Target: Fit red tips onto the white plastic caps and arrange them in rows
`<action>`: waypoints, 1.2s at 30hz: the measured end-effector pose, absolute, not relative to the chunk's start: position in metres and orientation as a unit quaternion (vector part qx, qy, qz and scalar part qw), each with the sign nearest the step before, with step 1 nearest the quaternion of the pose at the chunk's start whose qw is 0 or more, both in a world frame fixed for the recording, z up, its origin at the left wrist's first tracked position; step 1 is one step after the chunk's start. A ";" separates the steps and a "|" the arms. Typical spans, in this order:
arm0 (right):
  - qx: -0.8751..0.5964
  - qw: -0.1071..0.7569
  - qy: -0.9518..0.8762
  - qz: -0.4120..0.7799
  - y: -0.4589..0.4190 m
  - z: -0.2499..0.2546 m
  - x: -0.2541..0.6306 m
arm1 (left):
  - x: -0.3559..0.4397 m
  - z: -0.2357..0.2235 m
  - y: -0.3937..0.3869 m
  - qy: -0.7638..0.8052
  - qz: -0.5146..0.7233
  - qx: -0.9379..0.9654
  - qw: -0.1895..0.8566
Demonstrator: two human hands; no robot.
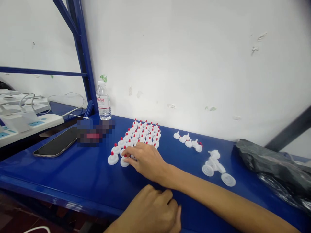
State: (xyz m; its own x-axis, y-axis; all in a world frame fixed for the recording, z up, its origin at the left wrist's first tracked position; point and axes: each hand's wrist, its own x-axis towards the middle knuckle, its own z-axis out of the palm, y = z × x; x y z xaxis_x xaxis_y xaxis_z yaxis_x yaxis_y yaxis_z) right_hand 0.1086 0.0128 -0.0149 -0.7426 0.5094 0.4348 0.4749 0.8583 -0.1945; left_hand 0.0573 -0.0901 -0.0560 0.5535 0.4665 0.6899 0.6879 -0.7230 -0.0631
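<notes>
Several white plastic caps with red tips stand in neat rows on the blue table. My right hand reaches in from the right to the front of those rows, its fingertips pinched on one red-tipped cap. Another such cap stands just left of it. My left hand rests at the table's front edge, curled into a loose fist; whatever is inside it is hidden.
A short row of white caps and a loose pile of white parts lie to the right, with a black plastic bag beyond. A water bottle, a phone and power strips sit to the left.
</notes>
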 end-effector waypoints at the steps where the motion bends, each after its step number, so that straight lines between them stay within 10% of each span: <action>1: -0.266 0.239 -0.934 0.023 0.013 -0.014 0.109 | 0.057 -0.057 -0.090 -0.330 -0.340 -0.864 0.168; 14: -0.336 0.320 -0.885 -0.053 0.018 0.048 0.184 | 0.056 -0.058 -0.088 -0.322 -0.322 -0.873 0.172; 24: -0.571 0.232 -0.787 0.018 0.085 0.022 0.376 | 0.054 -0.054 -0.087 -0.336 -0.288 -0.882 0.162; 36: -0.545 0.123 -0.826 0.074 0.065 0.024 0.349 | 0.053 -0.055 -0.077 -0.299 -0.315 -0.880 0.194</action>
State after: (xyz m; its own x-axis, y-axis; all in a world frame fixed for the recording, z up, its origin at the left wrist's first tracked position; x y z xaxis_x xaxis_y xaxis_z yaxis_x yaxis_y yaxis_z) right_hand 0.3486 0.0650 0.0236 -0.3748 0.9191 0.1214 0.8825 0.3938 -0.2569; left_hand 0.0526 -0.0774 -0.0546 0.6228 0.4032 0.6705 0.6474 -0.7468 -0.1522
